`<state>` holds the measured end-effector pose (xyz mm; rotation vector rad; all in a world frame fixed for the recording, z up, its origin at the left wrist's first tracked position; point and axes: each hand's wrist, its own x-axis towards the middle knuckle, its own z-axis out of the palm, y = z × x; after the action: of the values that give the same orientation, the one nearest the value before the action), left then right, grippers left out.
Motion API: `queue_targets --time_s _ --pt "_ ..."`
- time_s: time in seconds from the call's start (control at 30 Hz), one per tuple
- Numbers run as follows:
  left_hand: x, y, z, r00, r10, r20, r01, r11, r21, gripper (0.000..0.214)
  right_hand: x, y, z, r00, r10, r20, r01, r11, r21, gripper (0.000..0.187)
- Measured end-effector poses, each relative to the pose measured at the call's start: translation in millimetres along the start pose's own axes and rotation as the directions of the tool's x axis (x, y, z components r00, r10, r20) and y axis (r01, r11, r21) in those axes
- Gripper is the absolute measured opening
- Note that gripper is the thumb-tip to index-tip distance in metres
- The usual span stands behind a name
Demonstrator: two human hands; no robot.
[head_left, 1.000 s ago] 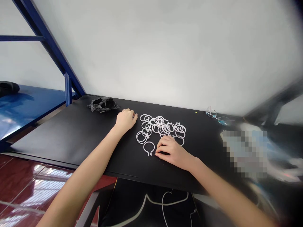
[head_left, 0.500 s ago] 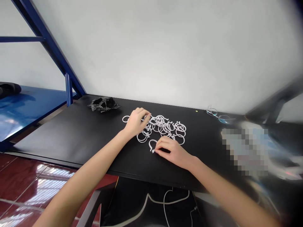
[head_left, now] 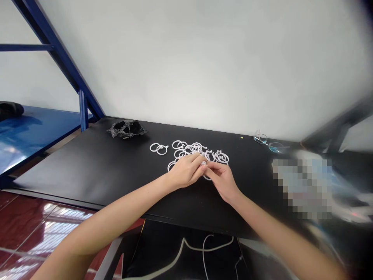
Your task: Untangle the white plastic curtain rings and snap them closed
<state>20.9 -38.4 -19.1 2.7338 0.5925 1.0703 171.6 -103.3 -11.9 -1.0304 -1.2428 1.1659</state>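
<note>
My left hand (head_left: 186, 171) and my right hand (head_left: 223, 181) meet just in front of a loose pile of white plastic curtain rings (head_left: 196, 147). Between their closed fingertips is a white curtain ring (head_left: 203, 163), mostly covered by the fingers. Both hands pinch it, the left from one side and the right from the other. Farther left on the black table (head_left: 116, 167), two overlapping white rings (head_left: 162, 150) lie apart from the pile. Part of the pile is hidden behind my hands.
A crumpled black plastic bag (head_left: 127, 129) lies at the back left. Eyeglasses (head_left: 276, 147) rest near the wall at the back right. A blurred clear plastic bag (head_left: 346, 194) is at the right. Cables (head_left: 183, 249) hang below the table's front edge.
My left hand has come right and nearer from the back of the pile to join my right hand. The right hand has lifted the ring. Two rings now show at the left.
</note>
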Motion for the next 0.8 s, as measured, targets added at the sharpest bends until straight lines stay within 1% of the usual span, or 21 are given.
queue_targets --time_s 0.07,0.17,0.23,0.3,0.43,0.5,0.57,0.63,0.73,0.8 --pt "-1.4 -2.8 -1.3 1.000 0.013 -0.004 -0.013 0.999 0.046 0.048 -2.5 1.0 -0.6 0.992 -0.102 -0.074 0.096 0.992 -0.079 0.019" --pt "-3.0 -6.3 -3.8 0.996 0.087 -0.036 -0.083 0.990 0.114 0.047 -6.2 -0.2 -0.7 0.979 -0.177 -0.106 0.162 0.978 -0.130 0.025" --pt "-3.3 -7.8 -5.0 0.989 0.136 -0.052 -0.127 0.982 0.141 0.046 -7.5 -1.6 0.3 0.976 -0.196 -0.100 0.178 0.971 -0.162 0.016" --pt "-2.7 -8.5 -5.7 0.985 0.160 -0.070 -0.146 0.974 0.171 0.044 -7.6 -2.1 1.6 0.975 -0.197 -0.099 0.177 0.966 -0.187 0.010" --pt "0.0 -7.4 -6.6 0.984 0.150 -0.098 -0.124 0.965 0.233 0.037 -6.8 0.3 3.1 0.978 -0.187 -0.094 0.164 0.964 -0.210 0.010" --pt "1.3 -6.3 -7.4 0.987 0.135 -0.091 -0.109 0.963 0.246 0.033 -6.8 2.6 2.6 0.971 -0.214 -0.103 0.184 0.952 -0.245 0.010" --pt "1.9 -5.4 -8.5 0.989 0.126 -0.082 -0.102 0.964 0.247 0.030 -7.1 4.7 1.5 0.959 -0.263 -0.106 0.223 0.931 -0.290 0.010" --pt "1.8 -4.8 -9.7 0.991 0.109 -0.083 -0.088 0.970 0.226 0.029 -7.8 6.1 0.3 0.946 -0.314 -0.084 0.271 0.904 -0.330 0.010" --pt "0.7 -4.2 -10.2 0.991 0.086 -0.100 -0.070 0.986 0.152 0.030 -9.0 6.1 -0.4 0.925 -0.380 -0.028 0.343 0.863 -0.372 0.008" --pt "-0.3 -3.6 -9.0 0.987 0.098 -0.124 -0.085 0.991 0.106 0.030 -9.9 4.8 0.2 0.908 -0.419 -0.003 0.384 0.836 -0.392 0.007"
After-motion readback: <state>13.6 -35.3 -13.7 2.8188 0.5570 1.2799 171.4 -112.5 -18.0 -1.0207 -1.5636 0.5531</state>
